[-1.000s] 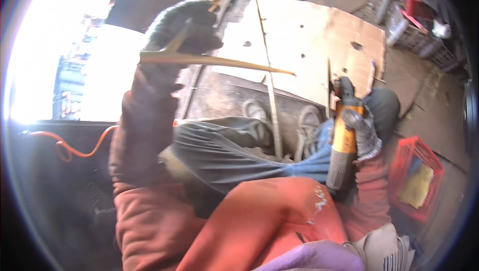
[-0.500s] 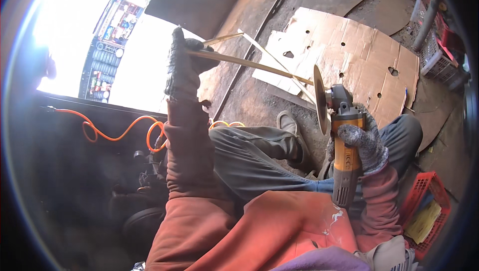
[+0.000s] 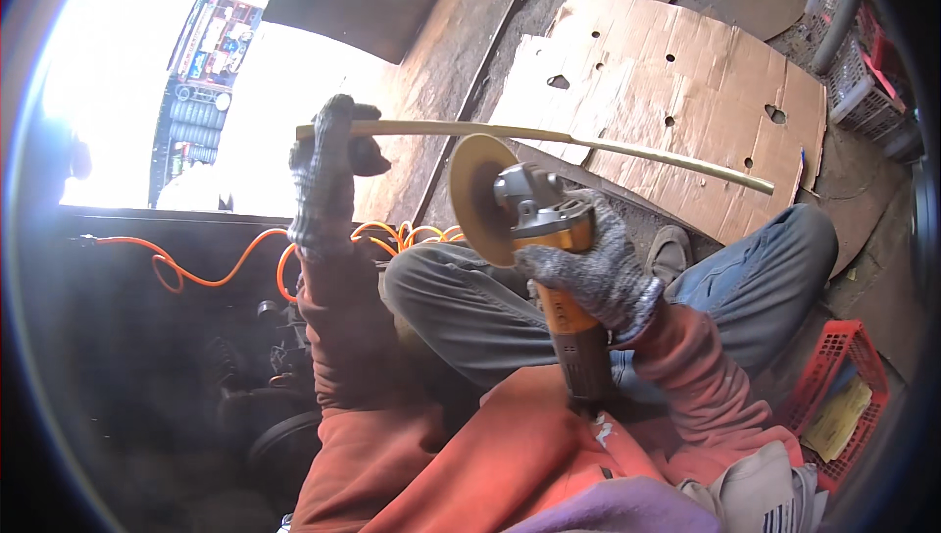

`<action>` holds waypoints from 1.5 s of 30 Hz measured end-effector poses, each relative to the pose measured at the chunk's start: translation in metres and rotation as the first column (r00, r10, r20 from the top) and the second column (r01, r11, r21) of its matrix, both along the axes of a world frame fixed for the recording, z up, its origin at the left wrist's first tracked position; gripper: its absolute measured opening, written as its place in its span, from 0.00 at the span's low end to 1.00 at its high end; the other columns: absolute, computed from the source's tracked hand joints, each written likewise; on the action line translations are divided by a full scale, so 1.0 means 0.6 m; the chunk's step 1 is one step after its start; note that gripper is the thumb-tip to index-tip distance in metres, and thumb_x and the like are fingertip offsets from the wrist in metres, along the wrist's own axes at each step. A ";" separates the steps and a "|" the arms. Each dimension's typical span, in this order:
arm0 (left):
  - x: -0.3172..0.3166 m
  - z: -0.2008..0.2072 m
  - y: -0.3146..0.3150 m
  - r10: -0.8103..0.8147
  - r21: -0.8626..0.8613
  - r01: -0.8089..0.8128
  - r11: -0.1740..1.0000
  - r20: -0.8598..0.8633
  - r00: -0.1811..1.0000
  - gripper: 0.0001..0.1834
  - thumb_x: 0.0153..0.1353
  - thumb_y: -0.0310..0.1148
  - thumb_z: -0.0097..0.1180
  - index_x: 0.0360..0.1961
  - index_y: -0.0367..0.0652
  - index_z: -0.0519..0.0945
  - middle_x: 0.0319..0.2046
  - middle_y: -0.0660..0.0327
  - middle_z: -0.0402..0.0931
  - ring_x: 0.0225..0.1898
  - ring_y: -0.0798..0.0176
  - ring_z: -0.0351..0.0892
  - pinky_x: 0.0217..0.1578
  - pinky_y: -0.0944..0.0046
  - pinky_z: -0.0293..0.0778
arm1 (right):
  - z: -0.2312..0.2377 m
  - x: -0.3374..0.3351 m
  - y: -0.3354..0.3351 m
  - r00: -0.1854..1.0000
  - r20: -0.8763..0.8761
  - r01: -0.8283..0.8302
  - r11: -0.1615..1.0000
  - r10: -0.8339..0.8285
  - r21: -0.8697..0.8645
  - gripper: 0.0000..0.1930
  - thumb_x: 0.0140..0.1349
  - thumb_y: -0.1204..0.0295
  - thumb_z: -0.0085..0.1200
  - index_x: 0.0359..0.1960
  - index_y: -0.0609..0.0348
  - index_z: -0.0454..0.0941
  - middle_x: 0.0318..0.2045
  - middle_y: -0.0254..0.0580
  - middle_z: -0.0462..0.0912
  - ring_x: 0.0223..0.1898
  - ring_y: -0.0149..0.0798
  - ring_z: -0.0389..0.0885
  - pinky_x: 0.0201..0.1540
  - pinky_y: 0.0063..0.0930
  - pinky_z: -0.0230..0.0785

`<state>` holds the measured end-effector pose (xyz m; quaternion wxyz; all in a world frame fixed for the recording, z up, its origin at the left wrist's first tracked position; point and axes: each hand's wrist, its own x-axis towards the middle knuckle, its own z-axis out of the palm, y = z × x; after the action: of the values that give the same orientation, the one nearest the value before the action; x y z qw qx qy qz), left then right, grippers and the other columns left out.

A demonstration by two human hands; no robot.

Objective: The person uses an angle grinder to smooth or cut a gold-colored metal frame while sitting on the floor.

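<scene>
My left hand [image 3: 331, 165], in a dark grey knit glove, is closed round one end of a long, thin, tan strip [image 3: 671, 158]. The strip runs rightward above my knees with a slight bend; its material cannot be told. My right hand [image 3: 603, 268], in a speckled grey glove, grips the orange and grey body of an angle grinder [image 3: 573, 322]. The grinder's flat round disc [image 3: 472, 202] faces left, its upper rim just below the strip. Whether disc and strip touch I cannot tell. No sparks show.
A holed cardboard sheet [image 3: 720, 77] lies on the floor ahead. A red plastic crate [image 3: 818, 386] holding yellowish paper stands at my right, with more crates [image 3: 867, 92] at far right. An orange coiled hose [image 3: 221, 281] runs at left, above dark machinery [image 3: 284, 347].
The grinder has moved left and tilted, bringing its disc close under the strip. The strip has turned and now shows as one long, nearly level length. My left hand has shifted slightly left and down.
</scene>
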<state>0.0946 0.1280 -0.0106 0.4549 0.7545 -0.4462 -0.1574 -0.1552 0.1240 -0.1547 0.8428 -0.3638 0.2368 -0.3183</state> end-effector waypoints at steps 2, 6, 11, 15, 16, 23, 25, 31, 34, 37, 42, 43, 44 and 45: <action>-0.004 -0.006 0.012 0.022 -0.024 -0.023 0.999 -0.046 0.999 0.26 0.67 0.50 0.54 0.39 0.32 0.83 0.19 0.61 0.74 0.21 0.67 0.77 0.27 0.65 0.79 | 0.007 0.014 -0.005 0.999 -0.003 -0.049 0.999 0.049 -0.009 0.30 0.50 0.68 0.73 0.52 0.61 0.70 0.39 0.39 0.81 0.37 0.31 0.81 0.42 0.29 0.77; -0.004 -0.015 0.025 0.062 -0.032 -0.064 0.997 -0.039 0.997 0.25 0.67 0.50 0.54 0.39 0.32 0.83 0.19 0.61 0.74 0.21 0.67 0.77 0.28 0.66 0.77 | 0.013 0.044 0.005 0.999 0.018 0.028 0.995 -0.027 -0.094 0.31 0.51 0.66 0.73 0.53 0.62 0.70 0.41 0.41 0.82 0.40 0.32 0.82 0.46 0.28 0.76; -0.011 -0.010 0.027 0.061 -0.045 -0.062 0.997 -0.036 0.998 0.25 0.68 0.49 0.53 0.38 0.33 0.82 0.19 0.60 0.76 0.21 0.65 0.78 0.29 0.66 0.76 | -0.010 0.039 -0.008 0.998 0.065 0.023 0.996 -0.018 -0.085 0.29 0.52 0.68 0.72 0.53 0.62 0.71 0.38 0.40 0.82 0.38 0.31 0.82 0.43 0.28 0.77; -0.015 -0.015 0.018 0.012 -0.063 -0.011 0.998 0.005 1.000 0.25 0.68 0.50 0.51 0.38 0.32 0.82 0.20 0.60 0.77 0.22 0.65 0.79 0.29 0.66 0.77 | -0.011 0.018 -0.022 0.999 -0.005 0.048 0.982 -0.048 0.182 0.24 0.52 0.72 0.71 0.49 0.61 0.74 0.36 0.39 0.82 0.33 0.29 0.82 0.35 0.25 0.78; -0.018 -0.017 0.016 -0.002 -0.082 0.004 0.997 0.024 1.000 0.26 0.68 0.50 0.51 0.38 0.32 0.81 0.21 0.59 0.77 0.22 0.65 0.79 0.29 0.66 0.77 | 0.001 0.013 -0.020 0.999 0.031 0.038 0.980 -0.045 0.197 0.24 0.53 0.72 0.71 0.49 0.61 0.74 0.36 0.39 0.82 0.33 0.29 0.82 0.35 0.25 0.78; -0.032 -0.013 0.003 0.053 -0.127 -0.045 0.991 0.057 0.997 0.26 0.69 0.50 0.51 0.38 0.32 0.81 0.22 0.57 0.80 0.22 0.64 0.81 0.28 0.65 0.78 | 0.025 0.030 0.009 0.938 -0.029 0.195 0.594 -0.345 -0.781 0.32 0.50 0.74 0.71 0.56 0.61 0.67 0.48 0.40 0.78 0.49 0.36 0.78 0.56 0.32 0.72; -0.023 -0.004 0.007 0.030 -0.084 -0.025 0.996 0.049 0.998 0.25 0.67 0.50 0.53 0.40 0.33 0.81 0.22 0.56 0.79 0.23 0.63 0.80 0.30 0.60 0.80 | 0.016 0.035 0.015 0.982 0.085 0.171 0.985 -0.171 0.014 0.27 0.52 0.74 0.70 0.53 0.59 0.70 0.45 0.41 0.79 0.43 0.35 0.81 0.49 0.32 0.77; -0.002 -0.009 0.021 -0.036 -0.031 0.038 0.999 0.052 0.998 0.25 0.66 0.50 0.56 0.43 0.33 0.80 0.27 0.53 0.80 0.25 0.61 0.80 0.32 0.56 0.82 | -0.018 0.009 -0.018 0.999 0.026 0.018 0.964 -0.026 0.264 0.27 0.55 0.71 0.70 0.51 0.58 0.66 0.37 0.40 0.80 0.32 0.30 0.82 0.35 0.26 0.79; 0.001 -0.018 0.009 -0.034 -0.053 0.040 0.998 0.118 0.992 0.26 0.66 0.48 0.53 0.44 0.31 0.81 0.25 0.54 0.80 0.26 0.62 0.81 0.36 0.60 0.78 | 0.009 0.028 0.000 0.996 0.029 0.085 0.993 -0.088 0.088 0.31 0.53 0.69 0.72 0.53 0.59 0.65 0.41 0.40 0.80 0.38 0.32 0.81 0.43 0.28 0.77; -0.018 -0.012 -0.003 -0.009 -0.106 0.025 0.994 0.145 0.989 0.26 0.66 0.46 0.50 0.48 0.30 0.81 0.22 0.58 0.78 0.29 0.63 0.81 0.41 0.63 0.74 | 0.041 0.035 0.007 0.984 -0.033 0.159 0.951 -0.173 -0.264 0.32 0.52 0.68 0.72 0.54 0.60 0.65 0.46 0.40 0.79 0.45 0.33 0.79 0.49 0.29 0.74; 0.003 -0.017 -0.017 -0.151 -0.160 0.156 0.975 0.042 0.988 0.28 0.65 0.42 0.53 0.55 0.26 0.76 0.36 0.51 0.80 0.33 0.63 0.79 0.40 0.61 0.76 | 0.018 0.006 -0.018 0.999 0.045 -0.031 0.958 0.019 0.285 0.28 0.53 0.74 0.69 0.55 0.59 0.68 0.42 0.42 0.81 0.39 0.34 0.83 0.40 0.31 0.80; 0.004 -0.012 -0.015 -0.148 -0.163 0.154 0.975 0.044 0.988 0.28 0.65 0.42 0.53 0.55 0.26 0.76 0.36 0.51 0.80 0.33 0.63 0.79 0.40 0.61 0.76 | 0.015 0.006 -0.020 0.999 0.047 -0.033 0.959 0.021 0.282 0.28 0.53 0.74 0.69 0.55 0.59 0.68 0.42 0.42 0.81 0.39 0.34 0.83 0.40 0.31 0.80; 0.004 -0.012 -0.018 -0.141 -0.159 0.148 0.976 0.056 0.988 0.28 0.66 0.42 0.53 0.56 0.25 0.76 0.34 0.52 0.79 0.32 0.63 0.79 0.41 0.61 0.75 | 0.010 0.006 -0.023 0.999 0.038 0.002 0.962 -0.013 0.275 0.27 0.54 0.75 0.69 0.54 0.59 0.69 0.40 0.42 0.81 0.35 0.33 0.83 0.35 0.29 0.80; 0.003 -0.012 -0.022 -0.134 -0.156 0.143 0.977 0.069 0.989 0.28 0.66 0.42 0.52 0.56 0.25 0.75 0.32 0.54 0.79 0.32 0.63 0.78 0.41 0.62 0.74 | 0.007 0.004 -0.025 0.998 0.032 0.037 0.963 -0.047 0.267 0.26 0.55 0.75 0.68 0.54 0.59 0.69 0.38 0.42 0.82 0.32 0.32 0.84 0.30 0.28 0.80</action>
<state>0.0964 0.1148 -0.0180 0.4887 0.6868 -0.5219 -0.1303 -0.1525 0.1088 -0.1505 0.8814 -0.2360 0.2692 -0.3081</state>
